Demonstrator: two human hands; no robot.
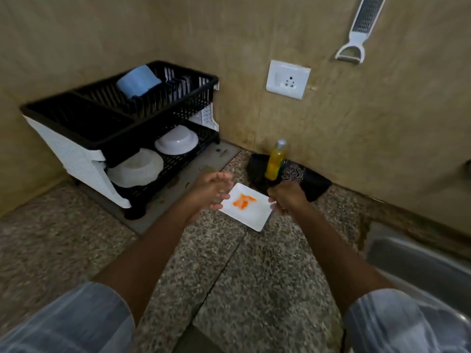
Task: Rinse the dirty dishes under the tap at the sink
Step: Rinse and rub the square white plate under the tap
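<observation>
Clearly, a white rectangular plate (pixel 248 209) smeared with orange sauce is being gripped at its right edge by the right hand (pixel 288 197) above the speckled counter (pixel 242 276), while the left hand (pixel 212 191) is held loosely spread at its left edge. Both edges should be pinched firmly and the plate kept level until the sink (pixel 418 263) at right is reached.

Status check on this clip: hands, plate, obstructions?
Right hand pinching white plate edge; left hand open at its other side. Plate orange-smeared, over counter. Sink at right, path unobstructed.

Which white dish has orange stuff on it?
The flat rectangular plate between the hands on the counter; the two white bowls in the rack look clean.
</observation>
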